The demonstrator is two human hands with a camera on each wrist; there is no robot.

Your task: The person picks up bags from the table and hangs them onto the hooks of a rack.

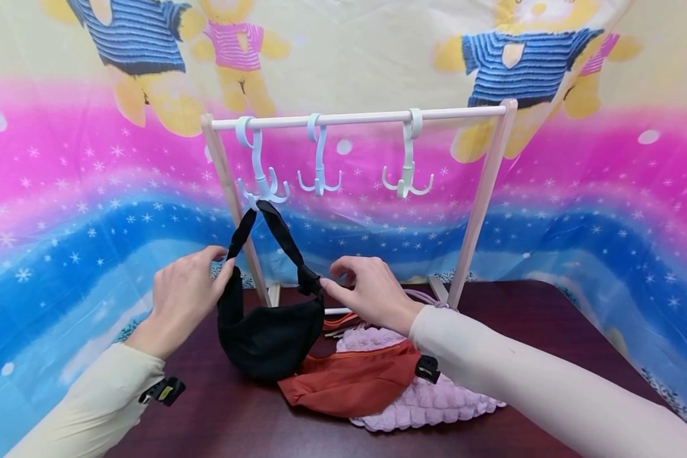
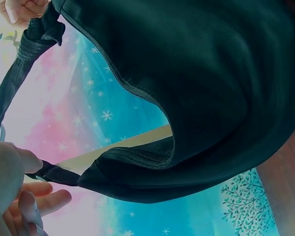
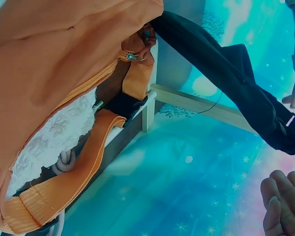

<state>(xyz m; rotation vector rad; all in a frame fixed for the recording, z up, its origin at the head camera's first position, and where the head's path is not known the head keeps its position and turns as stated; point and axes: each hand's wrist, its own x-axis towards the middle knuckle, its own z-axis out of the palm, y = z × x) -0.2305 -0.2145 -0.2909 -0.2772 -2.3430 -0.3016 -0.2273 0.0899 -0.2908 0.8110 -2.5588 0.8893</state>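
Black bag (image 1: 271, 337): one, suspended between and below my two hands, its strap (image 1: 283, 235) rising above them.

Left hand (image 1: 189, 289): mine; thumb and forefinger pinch the strap's left run.

Right hand (image 1: 372, 292): mine; fingers loosely bent, no grasp to be seen. Thumb tip at the buckle (image 1: 308, 280) on the right run, touching or just beside it, I cannot tell which.

Left hook (image 1: 257, 151): above and between my hands; the strap's top meets a low prong, apparently looped over it.

Handling note: I judge the step to be seating that loop. Best to keep both runs even, work the loop down into the prong's bend, and ease the weight on before my pinch lets go; a hasty release could slip the strap off the tip.

Rail (image 1: 360, 118): higher above; a sideways pull might slide the hook along it.

Middle hook (image 1: 320, 152): above my right hand. Right hook (image 1: 408, 152): above and beyond it.

Orange-red bag (image 1: 355, 385), pink puckered bag (image 1: 423, 407): below my right hand, on the table (image 1: 206, 420).
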